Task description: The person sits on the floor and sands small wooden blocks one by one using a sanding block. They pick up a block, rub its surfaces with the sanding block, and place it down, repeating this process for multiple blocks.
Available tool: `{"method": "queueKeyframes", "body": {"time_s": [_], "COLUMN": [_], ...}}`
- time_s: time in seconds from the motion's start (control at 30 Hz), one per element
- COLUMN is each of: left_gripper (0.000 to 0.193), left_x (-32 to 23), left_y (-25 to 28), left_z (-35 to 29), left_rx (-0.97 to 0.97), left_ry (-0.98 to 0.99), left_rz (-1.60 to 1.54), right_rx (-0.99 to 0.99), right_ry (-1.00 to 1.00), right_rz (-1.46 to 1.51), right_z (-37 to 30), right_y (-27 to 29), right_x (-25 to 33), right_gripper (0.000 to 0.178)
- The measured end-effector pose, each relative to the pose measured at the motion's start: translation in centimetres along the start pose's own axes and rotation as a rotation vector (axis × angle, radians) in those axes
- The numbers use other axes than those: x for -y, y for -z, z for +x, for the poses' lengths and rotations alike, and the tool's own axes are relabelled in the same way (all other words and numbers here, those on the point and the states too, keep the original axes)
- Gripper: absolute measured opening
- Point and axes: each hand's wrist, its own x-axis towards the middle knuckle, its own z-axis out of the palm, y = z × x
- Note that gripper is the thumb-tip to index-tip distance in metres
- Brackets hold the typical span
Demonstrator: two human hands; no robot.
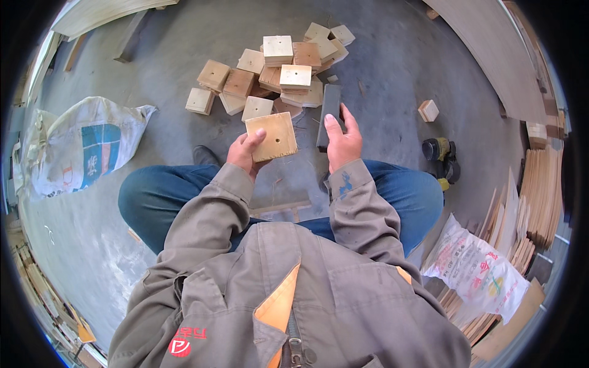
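My left hand point(244, 152) is closed on a square wooden block point(281, 132) with a small round hole, thumb on its face and fingers under its edge. The block's lower edge looks rough. In my right hand point(345, 142) is a dark grey, flat rectangular block point(331, 103), stood on its narrow side, thumb along the near edge; its exact kind is unclear. The two held things are apart. Just beyond my hands lies a loose pile of similar square wooden blocks point(277, 49), several stacked in layers, many with a hole.
A lone wooden block point(429, 111) and a yellow-and-black power tool point(437, 153) lie on the concrete floor at right. A white woven sack point(98, 144) sits at left, another sack point(481, 264) on wooden strips at lower right. Large boards point(485, 55) line the right side.
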Motion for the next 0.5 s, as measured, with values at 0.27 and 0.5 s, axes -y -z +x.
{"method": "queueKeyframes", "body": {"time_s": [0.27,0.5], "left_gripper": [0.061,0.06], "left_x": [-0.5,-0.2], "left_y": [1.8,2.3], "left_z": [0.9,1.6], "left_rx": [-0.007,-0.177], "left_ry": [-0.035,-0.005], "left_rz": [-0.238,-0.157], "right_rx": [0.169,0.172], "right_ry": [-0.215,-0.123], "right_rz": [0.219,0.147], "right_z": [-2.8,-2.4], "right_y": [-2.2,-2.1], "right_x": [0.8,0.6], "right_gripper": [0.053,0.056]}}
